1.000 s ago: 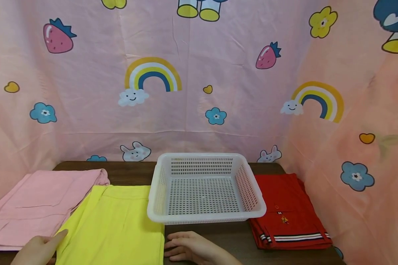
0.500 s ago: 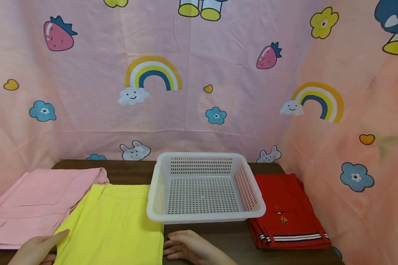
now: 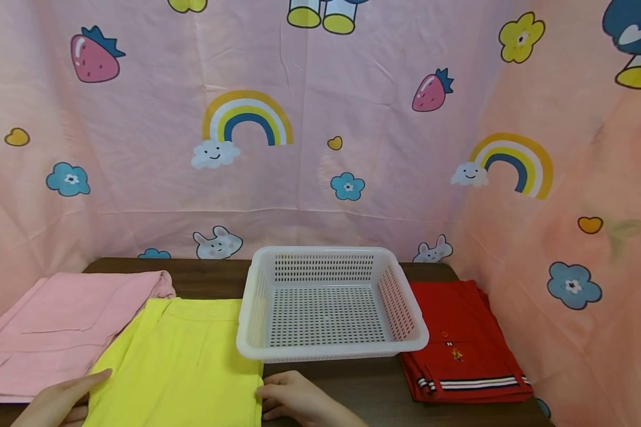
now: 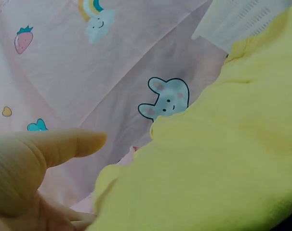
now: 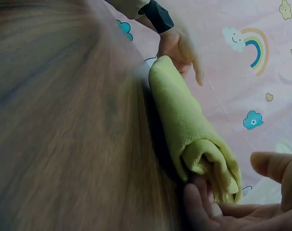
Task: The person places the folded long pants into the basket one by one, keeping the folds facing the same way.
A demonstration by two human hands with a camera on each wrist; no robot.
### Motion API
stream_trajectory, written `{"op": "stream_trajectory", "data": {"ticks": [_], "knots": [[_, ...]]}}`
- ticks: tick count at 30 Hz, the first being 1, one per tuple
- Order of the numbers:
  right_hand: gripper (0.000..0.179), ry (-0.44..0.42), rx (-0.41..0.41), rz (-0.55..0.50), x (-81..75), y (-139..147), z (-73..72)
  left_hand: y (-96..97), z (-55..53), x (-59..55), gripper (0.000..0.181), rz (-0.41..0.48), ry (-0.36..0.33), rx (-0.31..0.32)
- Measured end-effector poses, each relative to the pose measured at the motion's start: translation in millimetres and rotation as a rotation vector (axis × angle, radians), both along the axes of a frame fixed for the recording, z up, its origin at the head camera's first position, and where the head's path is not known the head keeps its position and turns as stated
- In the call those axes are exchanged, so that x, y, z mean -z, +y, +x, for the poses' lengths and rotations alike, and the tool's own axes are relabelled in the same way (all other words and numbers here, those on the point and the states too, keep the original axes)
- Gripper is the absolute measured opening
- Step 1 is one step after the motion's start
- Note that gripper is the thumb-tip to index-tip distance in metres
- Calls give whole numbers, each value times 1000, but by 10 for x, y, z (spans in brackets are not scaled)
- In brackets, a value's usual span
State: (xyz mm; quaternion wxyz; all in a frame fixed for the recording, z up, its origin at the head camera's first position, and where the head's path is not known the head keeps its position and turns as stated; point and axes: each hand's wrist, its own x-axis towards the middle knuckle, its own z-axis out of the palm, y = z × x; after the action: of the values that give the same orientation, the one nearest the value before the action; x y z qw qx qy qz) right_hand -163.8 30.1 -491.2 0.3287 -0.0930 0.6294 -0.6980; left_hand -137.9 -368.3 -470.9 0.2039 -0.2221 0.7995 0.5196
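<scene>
Your left hand [image 3: 56,403] and right hand [image 3: 299,398] are apart, fingers at opposite edges of the folded yellow cloth [image 3: 181,362], thumbs unclenched. It lies front-left of the white basket [image 3: 331,351]; pink cloth [image 3: 59,320] lies farther left, red cloth [image 3: 467,329] right.

A dark brown, wood-grained table [image 3: 363,379] carried a folded pink garment [image 3: 66,317] at its left, with a folded yellow garment [image 3: 187,362] just beside it. A white perforated basket [image 3: 331,350] stood near the middle, and a folded red garment [image 3: 459,326] lay flat at the right.
</scene>
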Motion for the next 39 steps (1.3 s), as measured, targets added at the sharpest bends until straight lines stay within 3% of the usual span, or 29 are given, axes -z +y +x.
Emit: {"op": "stream_trajectory", "data": {"ticks": [7,12,16,21,24,28,33,39], "knots": [[20,68,-14,107,-83,-59,54,50,-124,10,107,-162,2,236],[17,114,-45,175,-127,-98,90,79,-173,88,107,-221,14,317],[15,214,-73,230,-144,-152,110,97,-170,130,104,-203,47,318],[22,309,-75,248,-158,-195,135,104,-159,81,103,-123,97,330],[29,290,-30,245,-157,-209,154,110,-153,37,103,-56,108,316],[36,265,25,206,-126,-231,168,119,-157,-5,104,-35,128,304],[41,231,26,147,-77,-238,148,129,-191,-28,97,-51,174,328],[46,203,24,115,-51,-259,130,153,-171,-59,91,-40,197,300]]}}
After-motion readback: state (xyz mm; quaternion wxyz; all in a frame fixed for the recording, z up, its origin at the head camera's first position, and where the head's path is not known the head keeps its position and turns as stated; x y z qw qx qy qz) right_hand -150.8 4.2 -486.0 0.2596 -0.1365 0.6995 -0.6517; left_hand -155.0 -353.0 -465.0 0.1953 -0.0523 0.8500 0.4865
